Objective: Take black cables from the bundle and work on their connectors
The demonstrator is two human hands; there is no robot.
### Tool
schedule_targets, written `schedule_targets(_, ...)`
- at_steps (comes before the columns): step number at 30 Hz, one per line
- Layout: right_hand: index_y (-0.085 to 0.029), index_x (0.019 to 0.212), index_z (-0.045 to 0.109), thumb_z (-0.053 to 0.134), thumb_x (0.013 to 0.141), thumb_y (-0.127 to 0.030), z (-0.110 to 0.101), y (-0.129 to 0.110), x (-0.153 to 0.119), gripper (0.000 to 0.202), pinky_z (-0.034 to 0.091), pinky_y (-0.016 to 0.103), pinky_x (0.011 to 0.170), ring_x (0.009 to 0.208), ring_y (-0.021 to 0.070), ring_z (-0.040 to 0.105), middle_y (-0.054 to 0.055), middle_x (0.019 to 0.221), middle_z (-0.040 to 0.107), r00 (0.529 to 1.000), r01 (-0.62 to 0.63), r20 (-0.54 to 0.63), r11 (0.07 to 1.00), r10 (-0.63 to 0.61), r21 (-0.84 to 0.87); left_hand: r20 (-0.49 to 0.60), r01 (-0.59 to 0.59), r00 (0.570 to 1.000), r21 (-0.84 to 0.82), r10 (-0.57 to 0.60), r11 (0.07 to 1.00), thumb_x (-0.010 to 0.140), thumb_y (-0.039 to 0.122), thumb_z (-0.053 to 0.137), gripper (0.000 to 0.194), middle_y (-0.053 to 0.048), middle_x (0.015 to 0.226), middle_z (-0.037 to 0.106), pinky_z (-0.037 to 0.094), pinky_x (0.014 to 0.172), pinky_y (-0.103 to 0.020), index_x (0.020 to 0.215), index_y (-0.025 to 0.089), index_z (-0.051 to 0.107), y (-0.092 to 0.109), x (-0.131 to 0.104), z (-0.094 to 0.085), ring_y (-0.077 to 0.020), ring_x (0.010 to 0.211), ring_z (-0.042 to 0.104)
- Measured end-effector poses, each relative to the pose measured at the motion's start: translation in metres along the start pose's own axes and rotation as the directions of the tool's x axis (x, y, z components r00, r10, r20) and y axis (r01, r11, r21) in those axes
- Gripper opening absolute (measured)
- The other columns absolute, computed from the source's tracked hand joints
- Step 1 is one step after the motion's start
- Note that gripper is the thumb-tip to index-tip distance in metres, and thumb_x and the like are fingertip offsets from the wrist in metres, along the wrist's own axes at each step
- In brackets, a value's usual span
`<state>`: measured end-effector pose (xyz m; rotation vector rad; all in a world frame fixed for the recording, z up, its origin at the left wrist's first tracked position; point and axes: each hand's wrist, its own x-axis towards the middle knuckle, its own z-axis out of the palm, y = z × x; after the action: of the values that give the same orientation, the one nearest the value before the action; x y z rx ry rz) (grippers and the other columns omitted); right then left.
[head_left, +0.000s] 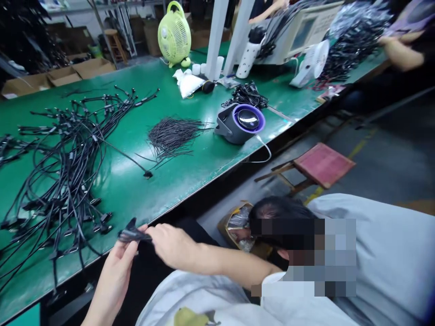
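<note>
A bundled black cable [133,232] is held between my two hands just off the near edge of the green table. My left hand [117,262] pinches its left end, thumb on top. Fingers of my right hand [171,246] are closed round its other end, which they partly hide. On the table beside my left hand lies a large tangled heap of black cables [76,158] with connectors at their ends. Farther back is a pile of short thin black ties [175,136]. One cable end with a connector [147,174] sticks out towards that pile.
A purple-rimmed fan [243,122] stands near the table [190,176] edge, its white cord hanging over. Behind are a green fan [174,38], posts and a white fan [314,63]. A co-worker [374,244] bends down close on my right, near a box [234,222] and red stool [324,164].
</note>
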<state>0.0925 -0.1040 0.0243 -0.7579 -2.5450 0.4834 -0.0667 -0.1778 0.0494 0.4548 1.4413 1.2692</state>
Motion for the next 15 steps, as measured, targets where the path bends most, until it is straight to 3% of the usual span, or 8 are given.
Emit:
schedule_targets(3,-0.012,0.120,0.054,0.032,0.097,-0.017,-0.032,0.062,-0.001,0.031,0.051,0.031,0.072,0.084,0.0206,0.058,0.010,0.095,0.062,0.984,-0.174,-0.053,0.976,0.169,-0.132,-0.002,0.013,1.000,0.089,-0.012,0.996,0.080,0.048,0.072,0.051,-0.008,0.131,0.062,0.033,0.115,-0.041,0.123,0.023,0.059,0.003,0.001,-0.006,-0.0262,0.128,0.051)
schedule_targets(7,-0.009,0.125,0.055,0.029,0.099,-0.020,-0.078,0.140,0.015,0.038,0.049,0.037,0.083,0.091,0.0252,0.058,0.015,0.099,0.062,0.875,-0.480,-0.234,0.824,0.425,-0.301,-0.004,0.096,0.995,0.152,-0.097,0.984,0.074,0.050,0.075,0.066,-0.009,0.127,0.064,0.036,0.113,-0.040,0.129,0.022,0.054,0.003,0.003,-0.008,-0.0285,0.124,0.054)
schedule_targets(9,-0.007,0.125,0.055,0.030,0.099,-0.020,-0.102,0.162,0.026,0.039,0.048,0.037,0.085,0.093,0.0259,0.058,0.016,0.102,0.063,0.844,-0.527,-0.298,0.790,0.445,-0.313,0.006,0.120,0.992,0.181,-0.123,0.976,0.069,0.053,0.077,0.071,-0.009,0.125,0.065,0.038,0.113,-0.041,0.128,0.021,0.055,0.001,0.005,-0.009,-0.0304,0.123,0.054)
schedule_targets(12,-0.013,0.126,0.057,0.031,0.099,-0.022,-0.150,0.180,0.040,0.038,0.046,0.035,0.090,0.099,0.0238,0.057,0.013,0.108,0.063,0.847,-0.487,-0.395,0.818,0.357,-0.304,-0.020,0.131,0.991,0.249,-0.130,0.960,0.069,0.060,0.074,0.068,-0.010,0.120,0.068,0.037,0.113,-0.043,0.121,0.020,0.060,-0.005,0.008,-0.010,-0.0320,0.121,0.056)
schedule_targets(13,-0.015,0.127,0.057,0.031,0.100,-0.022,-0.171,0.187,0.045,0.038,0.044,0.035,0.092,0.102,0.0235,0.056,0.011,0.110,0.063,0.830,-0.492,-0.448,0.814,0.332,-0.309,-0.033,0.123,0.992,0.262,-0.119,0.957,0.070,0.063,0.072,0.066,-0.010,0.117,0.069,0.036,0.113,-0.044,0.118,0.020,0.061,-0.007,0.009,-0.012,-0.0322,0.120,0.057)
schedule_targets(15,-0.017,0.130,0.054,0.030,0.101,-0.023,-0.216,0.210,0.056,0.039,0.040,0.037,0.097,0.109,0.0237,0.052,0.011,0.116,0.060,0.752,-0.578,-0.561,0.756,0.347,-0.308,-0.052,0.111,0.994,0.260,-0.101,0.959,0.070,0.066,0.070,0.064,-0.010,0.112,0.072,0.032,0.115,-0.045,0.114,0.020,0.063,-0.013,0.013,-0.014,-0.0325,0.119,0.058)
